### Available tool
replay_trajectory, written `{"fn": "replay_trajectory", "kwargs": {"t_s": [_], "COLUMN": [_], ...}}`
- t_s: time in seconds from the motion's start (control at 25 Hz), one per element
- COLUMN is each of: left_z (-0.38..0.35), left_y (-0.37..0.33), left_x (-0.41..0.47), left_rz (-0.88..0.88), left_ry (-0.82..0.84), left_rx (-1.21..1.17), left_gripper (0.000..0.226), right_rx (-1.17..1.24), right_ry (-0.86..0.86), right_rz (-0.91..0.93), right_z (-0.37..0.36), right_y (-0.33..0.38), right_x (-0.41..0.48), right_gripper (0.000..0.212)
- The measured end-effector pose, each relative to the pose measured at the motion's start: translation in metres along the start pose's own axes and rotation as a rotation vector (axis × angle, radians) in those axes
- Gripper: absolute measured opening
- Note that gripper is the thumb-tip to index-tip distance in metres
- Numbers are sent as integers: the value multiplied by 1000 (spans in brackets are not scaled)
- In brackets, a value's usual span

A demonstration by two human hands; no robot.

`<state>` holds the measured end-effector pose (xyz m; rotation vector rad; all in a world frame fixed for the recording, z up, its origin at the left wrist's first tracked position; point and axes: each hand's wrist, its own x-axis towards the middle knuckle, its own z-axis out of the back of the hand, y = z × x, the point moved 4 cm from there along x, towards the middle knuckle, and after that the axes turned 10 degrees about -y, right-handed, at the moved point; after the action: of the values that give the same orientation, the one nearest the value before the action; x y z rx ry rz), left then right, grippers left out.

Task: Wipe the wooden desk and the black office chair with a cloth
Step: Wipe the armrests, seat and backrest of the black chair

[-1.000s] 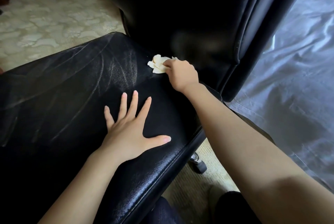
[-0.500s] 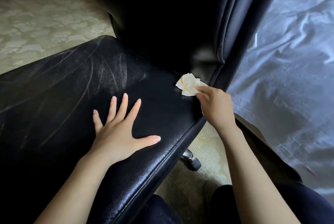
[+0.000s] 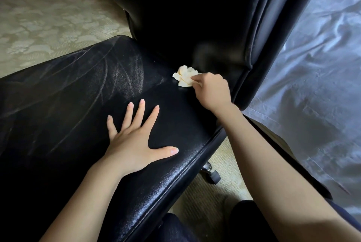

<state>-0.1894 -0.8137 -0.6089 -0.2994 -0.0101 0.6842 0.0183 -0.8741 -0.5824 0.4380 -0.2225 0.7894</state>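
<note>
The black office chair (image 3: 68, 108) fills the view, its leather seat streaked with pale wipe marks and its backrest (image 3: 185, 16) rising behind. My right hand (image 3: 212, 91) pinches a crumpled cream cloth (image 3: 184, 78) against the seat, close to where the seat meets the backrest. My left hand (image 3: 134, 140) lies flat on the seat with its fingers spread, nearer the front edge. The wooden desk is out of view.
Patterned beige carpet (image 3: 48, 22) covers the floor at the left. A chair caster (image 3: 212, 175) stands on the carpet under the seat's right edge. A bed with a wrinkled grey-blue sheet (image 3: 316, 85) lies close on the right. My dark-trousered knees show at the bottom.
My right hand has carried the cloth from the seat's right rear corner back leftward along the seat near the backrest. My left hand stays flat on the seat.
</note>
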Motion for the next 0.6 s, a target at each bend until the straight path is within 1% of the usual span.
{"fn": "replay_trajectory", "kwargs": {"t_s": [0.16, 0.28, 0.36, 0.44, 0.6], "left_z": [0, 1, 1, 2, 3], "left_y": [0, 1, 0, 0, 0], "left_x": [0, 0, -1, -1, -2], "left_rz": [-5, 10, 20, 23, 23], "left_ry": [-10, -15, -21, -24, -15], "left_rx": [8, 12, 13, 13, -3], "left_gripper": [108, 108, 109, 109, 110], "right_rx": [40, 55, 31, -6, -19], "right_ry": [109, 178, 148, 90, 36], "right_rz": [52, 82, 107, 88, -54], "right_z": [-25, -31, -25, -14, 18], "right_y": [24, 31, 24, 10, -22], "right_x": [42, 54, 42, 16, -38], "right_gripper": [21, 26, 26, 32, 34]}}
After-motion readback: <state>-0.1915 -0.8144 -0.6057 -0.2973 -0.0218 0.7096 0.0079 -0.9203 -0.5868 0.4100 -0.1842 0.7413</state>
